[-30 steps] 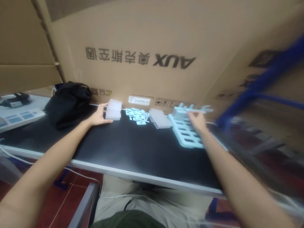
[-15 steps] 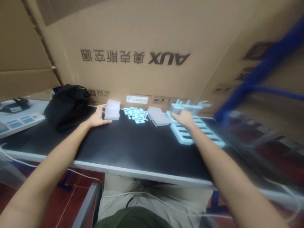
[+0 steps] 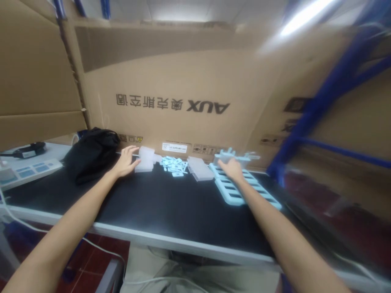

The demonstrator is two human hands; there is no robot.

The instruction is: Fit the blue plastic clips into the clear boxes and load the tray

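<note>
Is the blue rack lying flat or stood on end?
Flat: the blue rack lies with its slots facing up on the black tabletop, beneath the right hand.

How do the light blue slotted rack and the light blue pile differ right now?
- Build: the rack is one slotted frame; the pile is many small loose pieces.
- Size: the rack is clearly larger than the pile.
- Hands: the right hand is at the rack's far left part; no hand is at the pile.
Shared: light blue colour, on the black tabletop.
</note>
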